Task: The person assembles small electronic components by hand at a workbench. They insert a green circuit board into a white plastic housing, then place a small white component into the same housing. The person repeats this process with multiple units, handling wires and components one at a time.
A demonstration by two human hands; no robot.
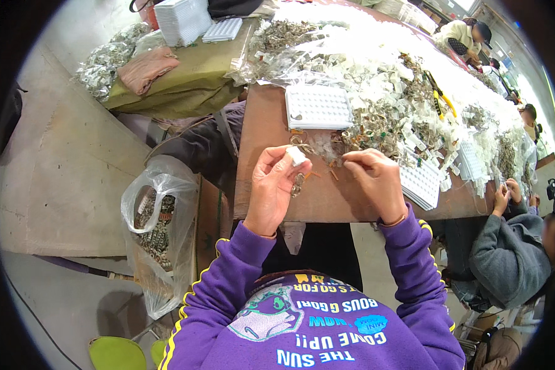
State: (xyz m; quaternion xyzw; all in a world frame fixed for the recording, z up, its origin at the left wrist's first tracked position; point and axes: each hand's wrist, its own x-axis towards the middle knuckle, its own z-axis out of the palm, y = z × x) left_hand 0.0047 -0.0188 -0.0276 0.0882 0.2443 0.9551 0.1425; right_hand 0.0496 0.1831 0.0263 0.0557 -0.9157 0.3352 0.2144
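My left hand [274, 185] is raised over the near edge of the brown table, its thumb and fingers closed on a small white square piece [296, 155]. A thin, brownish coiled cord [299, 182] hangs beside these fingers; whether it joins the white piece I cannot tell. To the right, my right hand [376, 180] hovers apart from the left, thumb and fingertips pinched together; whatever they hold is too small to make out. Beyond both hands lies a white tray with rows of small cells [317, 108]. Small orange bits [334, 165] lie on the tabletop between my hands.
A large heap of small white pieces and cords [382, 111] spreads over the table [262, 123]. Yellow-handled pliers [439, 102] lie on it. More white trays [420, 185] rest at right. A plastic bag [163, 228] stands left; a co-worker's grey sleeve [505, 246] is at right.
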